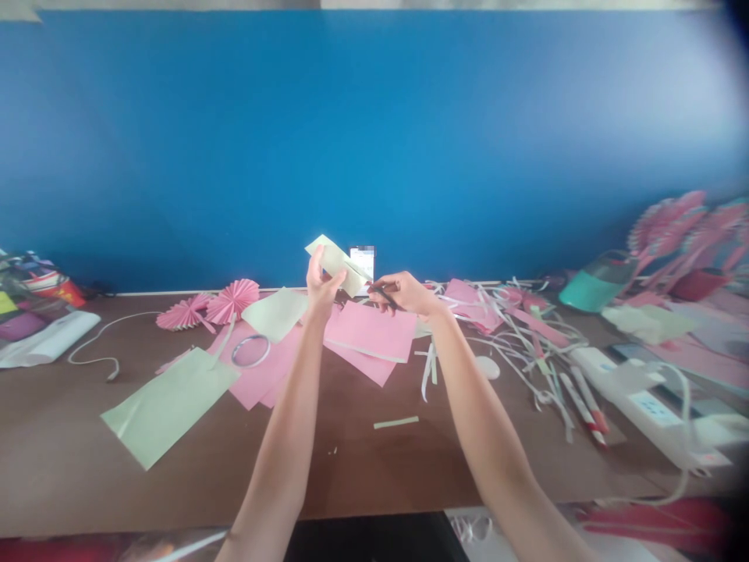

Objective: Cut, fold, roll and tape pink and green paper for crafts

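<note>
Raised above the desk, my left hand [323,287] is closed on a pale green paper [333,257], held tilted. Just right of it, my right hand [403,292] grips dark-handled scissors [383,293], whose blades point left at the paper's lower right edge. Behind the hands a phone [363,261] with a lit screen stands against the blue wall. Pink sheets [374,336] lie on the desk below the hands. A narrow green strip [396,422] rests nearer the front edge.
On the left lie a large green sheet [169,406], a tape roll [251,351], pink paper fans [232,301] and a white cable [94,336]. Tangled paper strips [527,359], pens [582,407], a power strip [649,406] and a green container [594,287] occupy the right.
</note>
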Tool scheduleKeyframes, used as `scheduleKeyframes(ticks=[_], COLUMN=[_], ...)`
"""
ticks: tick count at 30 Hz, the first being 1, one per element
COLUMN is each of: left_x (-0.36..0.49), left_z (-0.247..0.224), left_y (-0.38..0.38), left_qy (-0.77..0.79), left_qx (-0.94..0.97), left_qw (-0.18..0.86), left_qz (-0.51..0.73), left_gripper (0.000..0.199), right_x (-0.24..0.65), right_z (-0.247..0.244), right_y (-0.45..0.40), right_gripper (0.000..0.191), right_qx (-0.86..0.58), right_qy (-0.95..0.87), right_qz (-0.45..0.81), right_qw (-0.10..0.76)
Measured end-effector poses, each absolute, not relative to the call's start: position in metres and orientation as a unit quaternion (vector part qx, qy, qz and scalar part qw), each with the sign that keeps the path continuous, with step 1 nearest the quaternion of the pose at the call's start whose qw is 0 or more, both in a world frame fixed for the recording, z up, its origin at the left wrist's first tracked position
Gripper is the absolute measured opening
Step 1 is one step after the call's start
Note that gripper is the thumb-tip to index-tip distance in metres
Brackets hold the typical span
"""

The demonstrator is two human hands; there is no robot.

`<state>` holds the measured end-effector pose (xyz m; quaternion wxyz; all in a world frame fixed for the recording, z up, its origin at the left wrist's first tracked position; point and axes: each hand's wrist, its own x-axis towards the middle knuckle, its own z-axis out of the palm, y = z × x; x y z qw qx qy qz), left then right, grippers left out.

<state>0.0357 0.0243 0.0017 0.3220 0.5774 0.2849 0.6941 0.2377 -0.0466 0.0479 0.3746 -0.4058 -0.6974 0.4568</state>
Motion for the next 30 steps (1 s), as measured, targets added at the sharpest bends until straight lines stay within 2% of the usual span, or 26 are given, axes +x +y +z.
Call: scheduleKeyframes(ticks=[30], left_x=[0.046], left_z=[0.009], left_y=[0.008], left_qy=[0.257], left_qx=[0.611], left_qw=[0.341], left_qz=[0.667], left_gripper=[0.087], right_x=[0.234], right_z=[0.049], right_y=[-0.047], right_gripper=[0.034], right_qx=[-0.386], right_qy=[-0.704], right_qz=[0.435], right_qw=[0.407])
